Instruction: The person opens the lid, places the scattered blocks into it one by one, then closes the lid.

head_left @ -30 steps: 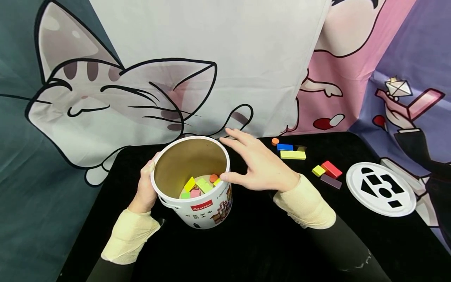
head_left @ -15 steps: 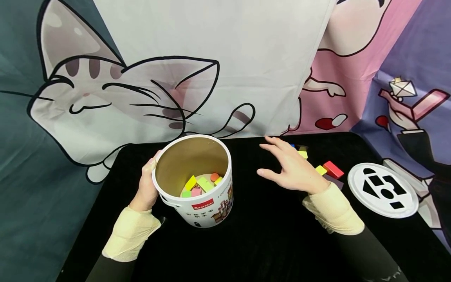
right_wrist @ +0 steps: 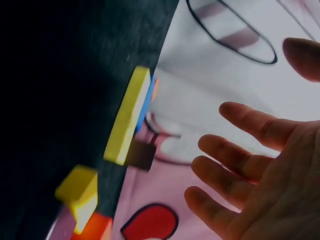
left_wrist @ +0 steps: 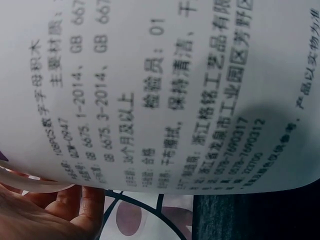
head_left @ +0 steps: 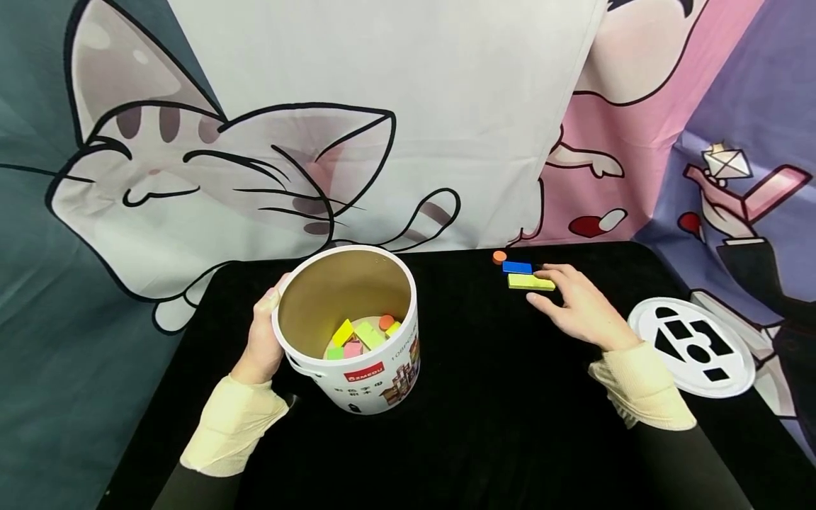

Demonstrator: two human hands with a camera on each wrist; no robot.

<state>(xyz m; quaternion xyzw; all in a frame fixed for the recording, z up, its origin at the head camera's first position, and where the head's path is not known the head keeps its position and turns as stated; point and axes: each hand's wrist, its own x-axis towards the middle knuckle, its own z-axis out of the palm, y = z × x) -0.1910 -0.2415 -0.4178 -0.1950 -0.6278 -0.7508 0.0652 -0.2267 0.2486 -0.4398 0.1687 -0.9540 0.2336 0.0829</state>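
My left hand [head_left: 263, 340] grips the left side of a white bucket [head_left: 382, 379] at its rim. The bucket leans toward me, and several coloured blocks [head_left: 368, 336] lie on its bottom. In the left wrist view, the bucket's printed wall [left_wrist: 150, 100] fills most of the picture, above the curled fingers [left_wrist: 90, 207]. My right hand [head_left: 583, 308], fingers spread, hovers beside a long yellow block [head_left: 530, 282]. The right wrist view shows a gap between that hand [right_wrist: 260, 175] and the yellow block [right_wrist: 127, 117]. Behind that block lies a blue block [head_left: 517, 268].
An orange round block [head_left: 499, 258] lies near the table's back edge. The white lid [head_left: 733, 354] with shaped cutouts is on the right. In the right wrist view a short yellow block [right_wrist: 80, 192], a red block [right_wrist: 95, 227] and a purple block [right_wrist: 60, 225] show.
My right hand has moved right, from the bucket's rim to the blocks by the long yellow one. It now covers the red, purple and short yellow blocks in the head view. The left hand stays put.
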